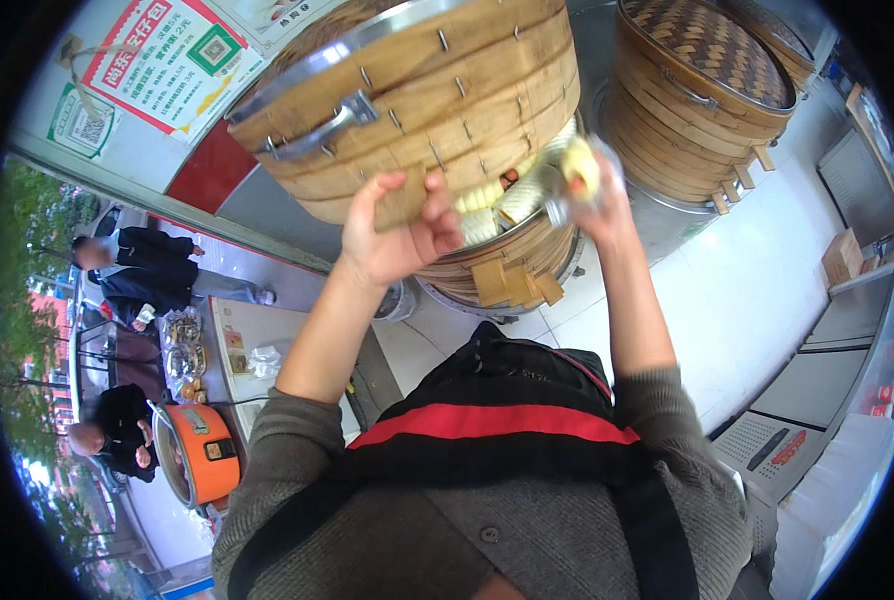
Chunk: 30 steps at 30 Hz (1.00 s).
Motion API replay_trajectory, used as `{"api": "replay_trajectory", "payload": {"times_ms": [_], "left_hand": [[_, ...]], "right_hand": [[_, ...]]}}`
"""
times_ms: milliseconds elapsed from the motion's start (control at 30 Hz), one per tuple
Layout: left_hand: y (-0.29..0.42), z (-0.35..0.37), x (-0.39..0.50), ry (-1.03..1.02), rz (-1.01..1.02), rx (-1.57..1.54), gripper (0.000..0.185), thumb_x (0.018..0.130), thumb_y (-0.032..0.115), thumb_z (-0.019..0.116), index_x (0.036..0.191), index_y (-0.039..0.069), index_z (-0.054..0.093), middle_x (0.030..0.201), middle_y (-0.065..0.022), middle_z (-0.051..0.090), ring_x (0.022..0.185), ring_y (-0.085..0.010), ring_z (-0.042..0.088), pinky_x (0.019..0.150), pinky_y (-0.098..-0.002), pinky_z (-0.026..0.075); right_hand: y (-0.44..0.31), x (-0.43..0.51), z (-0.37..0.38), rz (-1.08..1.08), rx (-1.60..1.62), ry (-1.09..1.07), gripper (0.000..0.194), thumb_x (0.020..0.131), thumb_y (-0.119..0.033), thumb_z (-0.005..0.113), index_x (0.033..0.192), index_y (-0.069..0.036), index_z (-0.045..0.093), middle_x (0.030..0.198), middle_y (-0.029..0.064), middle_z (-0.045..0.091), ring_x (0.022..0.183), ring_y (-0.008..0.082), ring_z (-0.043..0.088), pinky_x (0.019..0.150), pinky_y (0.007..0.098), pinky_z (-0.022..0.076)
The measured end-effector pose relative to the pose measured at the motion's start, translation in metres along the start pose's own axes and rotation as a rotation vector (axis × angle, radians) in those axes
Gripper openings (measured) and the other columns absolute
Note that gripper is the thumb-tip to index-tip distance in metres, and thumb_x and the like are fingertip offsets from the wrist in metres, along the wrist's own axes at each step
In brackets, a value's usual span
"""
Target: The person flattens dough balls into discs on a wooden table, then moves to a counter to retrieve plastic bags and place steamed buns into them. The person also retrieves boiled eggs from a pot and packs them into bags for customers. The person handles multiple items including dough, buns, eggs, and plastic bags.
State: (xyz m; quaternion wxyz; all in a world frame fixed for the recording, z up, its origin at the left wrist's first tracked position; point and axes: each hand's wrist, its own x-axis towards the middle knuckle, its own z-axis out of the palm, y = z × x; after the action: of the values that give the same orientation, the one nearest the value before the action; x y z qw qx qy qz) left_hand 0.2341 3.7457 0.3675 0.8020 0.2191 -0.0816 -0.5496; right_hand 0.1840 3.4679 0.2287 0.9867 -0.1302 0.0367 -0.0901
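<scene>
My left hand (402,232) grips the wooden tab handle (403,196) of a raised stack of bamboo steamer tiers (432,112), which tilts up under a metal-rimmed woven lid. Below the gap sits an open bamboo tier with steamed rolls (480,225), some white, some yellow, partly hidden by the raised stack. In my right hand (613,199), at the tier's right side, is a yellow roll (580,169) with a reddish filling. Clear plastic surrounds this roll; blur hides whether it is a bag or a glove. More wooden tabs (492,283) jut from the lower stack.
Another lidded bamboo steamer stack (694,97) stands right on a metal base. An orange cooker (205,454) and packaged food (184,345) sit at the left counter (259,319). Two people are beyond it. Steel cabinets (814,390) line the right; white tiles (732,300) cover the floor.
</scene>
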Motion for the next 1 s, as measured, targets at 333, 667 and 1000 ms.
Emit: {"api": "replay_trajectory", "payload": {"times_ms": [333,667,1000], "left_hand": [[-0.099,-0.101,0.006,-0.066,-0.125,-0.231,0.034,0.085,0.036,0.045,0.095,0.004,0.051,0.069,-0.0038,0.048,0.064,-0.0174,0.047,0.062,-0.0317,0.041],[-0.133,-0.071,-0.072,0.234,-0.062,0.583,0.041,0.092,0.035,0.048,0.116,0.001,0.054,0.107,-0.0083,0.060,0.100,-0.0160,0.054,0.087,-0.0292,0.042],[-0.100,-0.103,-0.208,0.744,0.913,0.372,0.018,0.091,0.010,0.045,0.091,0.001,0.061,0.087,-0.0062,0.057,0.091,-0.0135,0.052,0.080,-0.0252,0.039]], "right_hand": [[0.006,-0.224,-0.039,0.163,0.005,0.386,0.050,0.086,-0.032,0.056,0.131,-0.020,0.039,0.100,0.0104,0.056,0.091,0.0261,0.056,0.074,0.0450,0.0497],[0.088,-0.137,0.039,1.107,-0.384,-0.475,0.078,0.067,-0.037,0.071,0.126,0.000,0.035,0.084,0.0180,0.055,0.062,0.0231,0.057,0.044,0.0295,0.0500],[0.239,-0.108,0.065,0.866,-0.619,-0.045,0.032,0.087,-0.026,0.051,0.107,-0.002,0.053,0.096,0.0106,0.061,0.082,0.0209,0.061,0.073,0.0337,0.0510]]}}
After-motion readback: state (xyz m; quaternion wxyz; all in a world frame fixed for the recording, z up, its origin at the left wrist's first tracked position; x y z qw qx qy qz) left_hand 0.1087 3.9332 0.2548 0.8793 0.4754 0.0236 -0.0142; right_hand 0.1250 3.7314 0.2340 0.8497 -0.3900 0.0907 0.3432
